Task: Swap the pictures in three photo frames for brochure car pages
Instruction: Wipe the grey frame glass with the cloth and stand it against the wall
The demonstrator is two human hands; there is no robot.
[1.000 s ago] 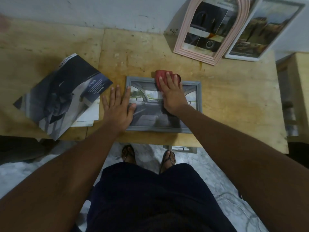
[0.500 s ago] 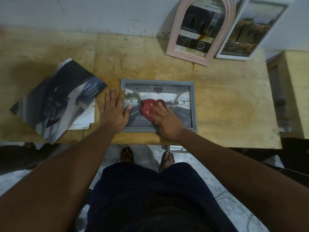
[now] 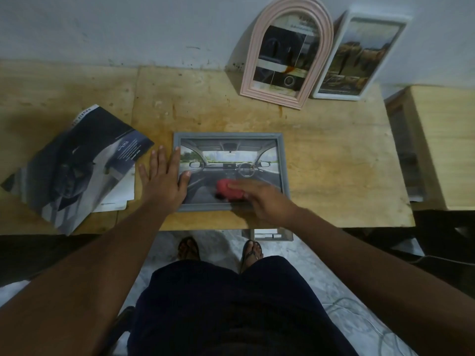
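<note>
Against the grey wall, your wooden table (image 3: pixel 334 155) carries the grey frame (image 3: pixel 282 160) lying flat near its front edge, a car-interior page inside. Your left hand (image 3: pixel 164 181) lies flat and spread across its left rail. Your right hand (image 3: pixel 264 201) presses a red cloth (image 3: pixel 224 187) under its fingertips onto the glass's lower middle.

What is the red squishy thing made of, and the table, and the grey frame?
The red thing looks like soft cloth: it bunches under the right hand, though it is blurred. The table looks like bare plywood: pale, stained, with a seam between boards. The grey frame has a matte, moulded edge; painted wood or plastic, I cannot tell which.
</note>
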